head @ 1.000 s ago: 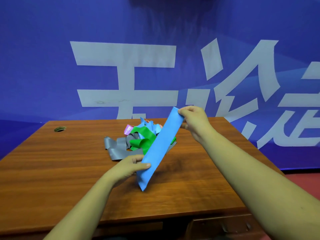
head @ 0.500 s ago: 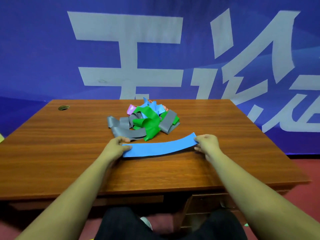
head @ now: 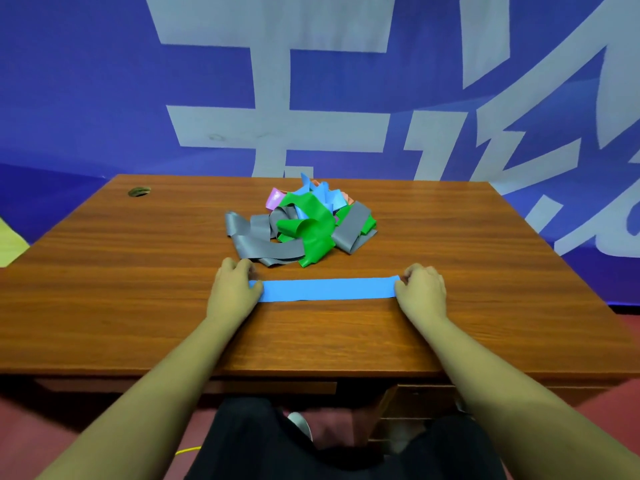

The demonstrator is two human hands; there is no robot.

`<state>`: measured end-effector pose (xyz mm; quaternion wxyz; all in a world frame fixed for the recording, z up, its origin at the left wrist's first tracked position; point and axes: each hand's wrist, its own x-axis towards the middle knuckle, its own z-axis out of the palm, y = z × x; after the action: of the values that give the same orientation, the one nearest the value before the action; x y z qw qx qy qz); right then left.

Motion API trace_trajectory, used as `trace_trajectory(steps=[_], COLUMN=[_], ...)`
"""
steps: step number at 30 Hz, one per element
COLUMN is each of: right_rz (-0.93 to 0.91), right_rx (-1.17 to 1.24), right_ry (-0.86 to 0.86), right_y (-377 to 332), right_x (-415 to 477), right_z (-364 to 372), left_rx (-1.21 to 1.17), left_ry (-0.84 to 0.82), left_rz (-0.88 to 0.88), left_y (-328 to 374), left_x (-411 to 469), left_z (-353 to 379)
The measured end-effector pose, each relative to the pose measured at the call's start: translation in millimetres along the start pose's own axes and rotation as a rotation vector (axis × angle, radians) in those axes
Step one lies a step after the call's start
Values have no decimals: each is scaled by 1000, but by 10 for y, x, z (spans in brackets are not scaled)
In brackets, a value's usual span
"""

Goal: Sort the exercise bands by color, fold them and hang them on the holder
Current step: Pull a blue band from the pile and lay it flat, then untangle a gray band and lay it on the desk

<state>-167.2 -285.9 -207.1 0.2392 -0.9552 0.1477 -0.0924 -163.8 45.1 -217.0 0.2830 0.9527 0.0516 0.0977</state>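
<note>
Blue band (head: 327, 289): lies flat and straight on the desk (head: 485, 271), running left to right, near the front edge and just near of the pile. Judged reason: it is laid out full length so the two ends can be brought together for a clean fold.

Left hand (head: 235, 292): rests knuckles-up on the left end of the blue band, fingers curled down, thumb on the band's end. It pins or pinches that end; how far the fingers close under the palm cannot be told.

Right hand (head: 420, 292): mirrors the left at the right end, fingers curled, fingertips at the band's edge. Grip appears to be a light pinch or press; the exact closure is hidden.

Purpose of hold: both ends are anchored, which keeps the elastic strip taut and free of wrinkles. Judged next step: carry one end over to the other.

Pile (head: 304, 230): unsorted bands, heaped at the centre of the desk, just beyond the blue band and not touching it. Grey, green, light blue and pink strips are tangled together.

Task progress: early; one band separated, none folded yet.

Holder: not in view.

Cable hole (head: 139, 191): far left corner of the desk, well apart from the work.

Writing: the blue backdrop (head: 86, 98) carries large pale Chinese characters, cropped by the frame; they cannot be read with confidence. No brand or label shows on any band.
</note>
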Motion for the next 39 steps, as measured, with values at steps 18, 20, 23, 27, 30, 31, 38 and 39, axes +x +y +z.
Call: trace_trajectory(steps=[18, 20, 23, 27, 30, 31, 38, 39], right_rz=[-409, -435, -467, -462, -425, -426, -454, -444], right_rx=[-150, -132, -45, 97, 218, 254, 456, 490], right_ry=[-120, -98, -25, 67, 127, 142, 154, 142], right_y=[-983, -949, -921, -988, -1135, -1192, -1533, -1561], right_x=[904, 927, 954, 1041, 1055, 1050, 809, 775], right_z=[557, 630, 618, 322, -39, -167, -914, -975], left_rx=[-30, 1, 17, 67, 124, 126, -185, -392], left_ry=[12, -8, -3, 17, 8, 2, 47, 3], left_rz=[460, 454, 434, 429, 403, 388, 411, 382], left_y=[483, 456, 388, 425, 522, 558, 986, 1078], left_x=[892, 970, 1021, 1006, 983, 976, 911, 878], left_z=[403, 530, 612, 608, 568, 542, 107, 27])
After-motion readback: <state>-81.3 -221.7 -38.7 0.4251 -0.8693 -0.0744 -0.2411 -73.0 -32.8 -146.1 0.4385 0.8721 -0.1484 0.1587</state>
